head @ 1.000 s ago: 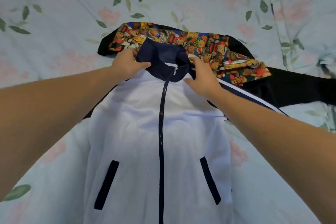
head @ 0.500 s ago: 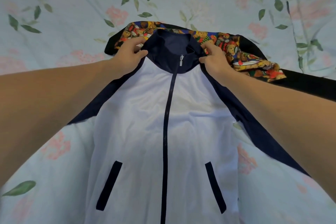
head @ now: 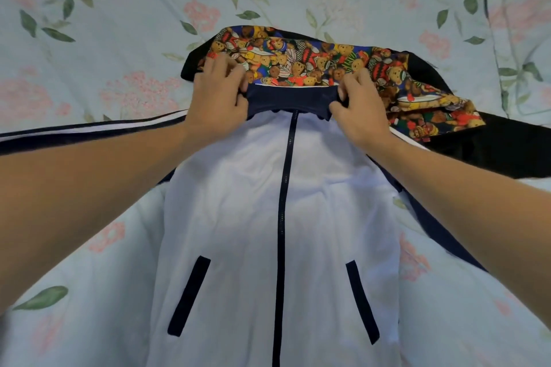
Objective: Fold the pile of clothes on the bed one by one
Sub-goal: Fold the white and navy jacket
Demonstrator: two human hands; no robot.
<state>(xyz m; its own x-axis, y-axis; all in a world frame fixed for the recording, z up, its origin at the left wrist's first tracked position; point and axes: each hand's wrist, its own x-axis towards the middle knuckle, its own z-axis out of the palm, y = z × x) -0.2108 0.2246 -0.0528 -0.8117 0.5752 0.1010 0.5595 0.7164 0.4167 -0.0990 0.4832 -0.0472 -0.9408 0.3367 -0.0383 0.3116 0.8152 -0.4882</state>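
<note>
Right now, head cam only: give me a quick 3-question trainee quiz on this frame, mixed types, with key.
1. True or false: both hands grip the jacket's navy collar.
2. Which garment lies beyond the white jacket? A) teddy-bear print garment B) striped towel C) jeans
3. Fill in: the jacket's zipper is ____ (open/closed).

Key: 1 true: left hand and right hand pinch its two ends. 2 A. 3 closed.

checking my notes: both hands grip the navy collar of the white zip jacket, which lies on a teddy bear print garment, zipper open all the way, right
Not quite: the head view shows the zipper closed up to the collar. Otherwise right: left hand and right hand grip it, the jacket overlapping the teddy bear print garment.
</note>
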